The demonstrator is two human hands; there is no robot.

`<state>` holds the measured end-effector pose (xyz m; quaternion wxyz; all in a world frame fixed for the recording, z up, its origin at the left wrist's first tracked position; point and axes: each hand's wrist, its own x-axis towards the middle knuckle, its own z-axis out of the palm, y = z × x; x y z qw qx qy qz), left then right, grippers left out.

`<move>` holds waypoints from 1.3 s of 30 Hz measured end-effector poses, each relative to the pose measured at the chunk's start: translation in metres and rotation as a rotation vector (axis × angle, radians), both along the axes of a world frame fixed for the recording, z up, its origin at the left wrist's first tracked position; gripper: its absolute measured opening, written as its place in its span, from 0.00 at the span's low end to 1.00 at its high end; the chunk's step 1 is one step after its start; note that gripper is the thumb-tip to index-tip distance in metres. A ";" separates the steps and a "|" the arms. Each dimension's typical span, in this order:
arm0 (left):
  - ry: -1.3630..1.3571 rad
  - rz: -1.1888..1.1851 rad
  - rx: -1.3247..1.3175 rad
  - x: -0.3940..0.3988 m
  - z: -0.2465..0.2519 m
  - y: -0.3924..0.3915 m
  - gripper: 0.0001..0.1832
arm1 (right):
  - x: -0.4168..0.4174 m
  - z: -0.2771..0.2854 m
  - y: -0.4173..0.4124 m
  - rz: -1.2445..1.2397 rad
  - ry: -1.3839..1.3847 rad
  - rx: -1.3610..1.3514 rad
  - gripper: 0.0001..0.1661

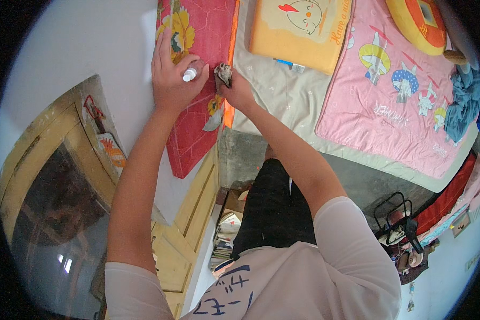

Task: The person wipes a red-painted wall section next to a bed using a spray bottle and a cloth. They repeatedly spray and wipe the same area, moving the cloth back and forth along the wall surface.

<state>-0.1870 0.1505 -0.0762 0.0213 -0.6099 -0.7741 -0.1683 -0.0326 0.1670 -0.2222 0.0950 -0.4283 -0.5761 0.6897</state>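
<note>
My left hand (170, 84) is over a red floral cloth cover (196, 140), its thumb and forefinger around a small clear bottle (198, 66) with a white cap. The other fingers of that hand stretch out along the cover's wall-side edge. A short way to the right, my right hand (240, 92) grips a small dark thing (224, 78) with a crumpled whitish top, perhaps a folded rag; its exact kind cannot be told. It is over the cover's orange-trimmed right edge.
Right of the cover is a bed with a pale sheet (288, 92), a yellow pillow (296, 44) and a pink quilt (364, 112). A yellow-framed mirror (56, 216) is on the left. Books (224, 242) lie below; a black metal frame (394, 216) is at right.
</note>
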 end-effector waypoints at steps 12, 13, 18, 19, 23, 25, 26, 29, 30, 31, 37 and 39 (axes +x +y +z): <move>-0.009 0.002 -0.014 0.001 0.003 0.000 0.11 | -0.010 0.002 0.030 -0.009 -0.030 0.097 0.22; -0.018 -0.001 -0.011 0.001 0.003 0.001 0.11 | -0.009 -0.001 0.028 -0.004 -0.035 0.125 0.21; -0.034 0.012 -0.013 -0.001 0.001 -0.003 0.11 | 0.006 0.007 -0.002 0.015 -0.030 0.057 0.20; -0.032 0.006 -0.008 -0.002 0.000 -0.002 0.11 | 0.010 0.005 -0.008 0.020 -0.029 0.050 0.20; -0.031 0.000 -0.008 -0.001 0.001 0.000 0.12 | 0.023 -0.001 -0.029 0.014 -0.018 -0.006 0.23; -0.028 0.007 -0.010 -0.001 0.001 -0.003 0.12 | 0.028 0.003 -0.040 0.038 -0.061 -0.037 0.23; -0.027 0.007 -0.004 -0.001 0.001 -0.003 0.11 | 0.030 0.005 -0.046 0.049 -0.083 -0.053 0.23; -0.034 0.006 0.008 -0.001 0.002 -0.001 0.11 | 0.038 -0.001 -0.067 0.065 -0.076 -0.019 0.24; -0.039 0.011 0.008 -0.001 0.001 -0.002 0.11 | 0.039 0.000 -0.072 0.076 -0.089 -0.039 0.25; -0.034 0.006 0.015 -0.002 0.001 -0.002 0.11 | 0.041 0.001 -0.078 0.087 -0.103 -0.059 0.26; -0.014 -0.021 0.005 0.001 0.007 0.002 0.13 | 0.054 -0.003 -0.098 0.189 -0.142 -0.142 0.27; 0.015 -0.047 0.015 0.005 0.009 0.006 0.13 | 0.058 -0.007 -0.101 0.192 -0.125 -0.202 0.27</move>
